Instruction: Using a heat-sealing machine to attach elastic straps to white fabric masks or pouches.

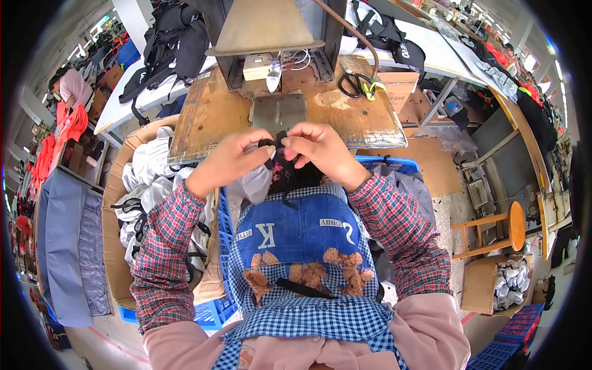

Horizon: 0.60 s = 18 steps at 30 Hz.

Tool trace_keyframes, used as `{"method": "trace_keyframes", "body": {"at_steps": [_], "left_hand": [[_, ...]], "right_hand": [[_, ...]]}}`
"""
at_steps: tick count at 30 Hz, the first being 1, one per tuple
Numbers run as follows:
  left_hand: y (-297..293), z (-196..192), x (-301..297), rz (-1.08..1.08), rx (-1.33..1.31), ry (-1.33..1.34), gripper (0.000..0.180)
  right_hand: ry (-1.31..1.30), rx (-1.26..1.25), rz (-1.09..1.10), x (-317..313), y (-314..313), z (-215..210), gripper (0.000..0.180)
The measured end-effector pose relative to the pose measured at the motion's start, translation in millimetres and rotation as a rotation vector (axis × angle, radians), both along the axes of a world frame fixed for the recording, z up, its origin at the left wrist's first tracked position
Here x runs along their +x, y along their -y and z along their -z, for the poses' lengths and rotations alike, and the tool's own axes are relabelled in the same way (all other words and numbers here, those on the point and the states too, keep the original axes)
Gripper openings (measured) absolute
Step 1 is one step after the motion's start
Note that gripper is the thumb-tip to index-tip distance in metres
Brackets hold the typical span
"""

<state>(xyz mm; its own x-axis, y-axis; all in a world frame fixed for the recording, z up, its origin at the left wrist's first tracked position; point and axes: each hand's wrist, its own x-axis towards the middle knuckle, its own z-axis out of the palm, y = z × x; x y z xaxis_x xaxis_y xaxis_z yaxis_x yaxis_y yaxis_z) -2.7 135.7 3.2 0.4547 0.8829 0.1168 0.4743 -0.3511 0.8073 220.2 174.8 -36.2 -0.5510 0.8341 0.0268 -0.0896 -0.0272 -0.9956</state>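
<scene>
Wooden table (203,126) straight ahead; near its close edge, pale cloth (253,185) just beneath the left hand (231,160); and there, pinched in its fingertips and those of the right hand (324,151), black strap (281,137), midway, neither side nearer, long axis too bunched to tell.

- Black bags (179,46) heaped on a white table (117,112), far left
- Co-worker in a pink top (75,85), far left
- Red fabric pieces (73,126), just beside that person
- Grey-blue sheet (60,228) hanging, left
- Wooden stool (517,225), right
- Blue plastic crate (498,356), near right
</scene>
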Motion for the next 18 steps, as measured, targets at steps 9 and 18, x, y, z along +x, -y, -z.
{"method": "trace_keyframes", "body": {"at_steps": [9,18], "left_hand": [[-16.7,6.3,-3.7,0.032,0.132,-0.048,0.021],[-35.1,11.9,-8.2,-0.117,0.041,0.056,0.025]], "right_hand": [[-0.019,-0.02,-0.041,-6.8,-15.0,3.6,0.022],[-0.013,-0.003,0.086,-20.8,-40.9,6.5,0.022]]}}
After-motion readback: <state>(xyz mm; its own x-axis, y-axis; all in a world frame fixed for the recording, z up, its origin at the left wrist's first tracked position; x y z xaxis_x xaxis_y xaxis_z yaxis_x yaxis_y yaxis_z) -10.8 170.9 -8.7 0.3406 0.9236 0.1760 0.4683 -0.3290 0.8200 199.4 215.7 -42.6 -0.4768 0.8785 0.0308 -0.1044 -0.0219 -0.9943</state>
